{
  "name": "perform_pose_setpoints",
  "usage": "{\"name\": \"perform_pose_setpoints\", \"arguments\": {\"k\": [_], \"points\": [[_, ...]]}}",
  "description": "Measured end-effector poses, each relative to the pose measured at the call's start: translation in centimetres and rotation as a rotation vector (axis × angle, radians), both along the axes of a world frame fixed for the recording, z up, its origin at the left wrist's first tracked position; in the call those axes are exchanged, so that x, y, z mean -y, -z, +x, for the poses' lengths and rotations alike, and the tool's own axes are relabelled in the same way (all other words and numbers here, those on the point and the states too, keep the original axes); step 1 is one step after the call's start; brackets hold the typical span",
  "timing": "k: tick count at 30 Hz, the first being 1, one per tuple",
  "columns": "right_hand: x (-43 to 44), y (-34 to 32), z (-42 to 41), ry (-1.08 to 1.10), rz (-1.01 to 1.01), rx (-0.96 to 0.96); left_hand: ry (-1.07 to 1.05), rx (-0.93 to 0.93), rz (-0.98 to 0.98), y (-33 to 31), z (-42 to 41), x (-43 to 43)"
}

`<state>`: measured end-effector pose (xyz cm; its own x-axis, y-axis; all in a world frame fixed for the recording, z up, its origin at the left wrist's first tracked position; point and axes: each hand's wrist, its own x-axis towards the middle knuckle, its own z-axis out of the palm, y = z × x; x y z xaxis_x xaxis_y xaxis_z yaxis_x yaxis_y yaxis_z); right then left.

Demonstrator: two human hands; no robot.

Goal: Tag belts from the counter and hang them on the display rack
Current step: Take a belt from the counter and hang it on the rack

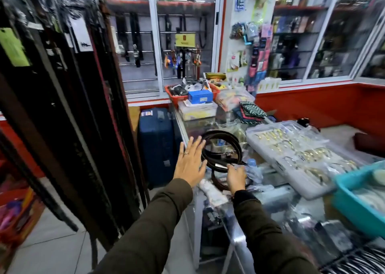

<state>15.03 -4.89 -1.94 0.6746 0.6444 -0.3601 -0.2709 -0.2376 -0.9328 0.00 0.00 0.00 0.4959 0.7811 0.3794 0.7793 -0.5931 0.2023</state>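
Several dark coiled belts (220,148) lie in a loose pile on the glass counter (193,127), one showing a metal buckle. My left hand (190,163) hovers just left of the pile, palm down, fingers spread, a ring on one finger, holding nothing. My right hand (236,177) rests on the near edge of the coils, fingers curled onto a belt and some clear plastic wrapping; how firm the grip is stays unclear. The display rack (62,107) fills the left side, hung with many black and brown belts carrying paper tags.
A blue suitcase (156,146) stands between rack and counter. On the counter sit clear boxes of metal buckles (291,152), a teal tray (362,192), a blue box (200,96), a red basket (175,96) and folded cloth (250,111). Glass display cabinets line the back.
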Motion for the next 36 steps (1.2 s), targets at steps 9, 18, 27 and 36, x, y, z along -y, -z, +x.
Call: {"name": "perform_pose_setpoints", "arguments": {"k": [9,18,27,36], "points": [[-1.1,-0.3,2.1,0.006,0.069,-0.467,0.210,-0.493,-0.219,1.3,6.9,-3.1],[-4.0,3.2,2.7,0.101,0.150,-0.714,0.249,-0.436,-0.233,3.0,8.6,-4.4],[-3.9,2.0,1.9,-0.051,0.361,-0.561,0.179,0.140,-0.342,1.8,6.4,-5.1],[-6.9,-3.0,-3.9,-0.313,0.435,-0.345,0.032,0.674,-0.469,-2.0,-1.1,-5.3]]}}
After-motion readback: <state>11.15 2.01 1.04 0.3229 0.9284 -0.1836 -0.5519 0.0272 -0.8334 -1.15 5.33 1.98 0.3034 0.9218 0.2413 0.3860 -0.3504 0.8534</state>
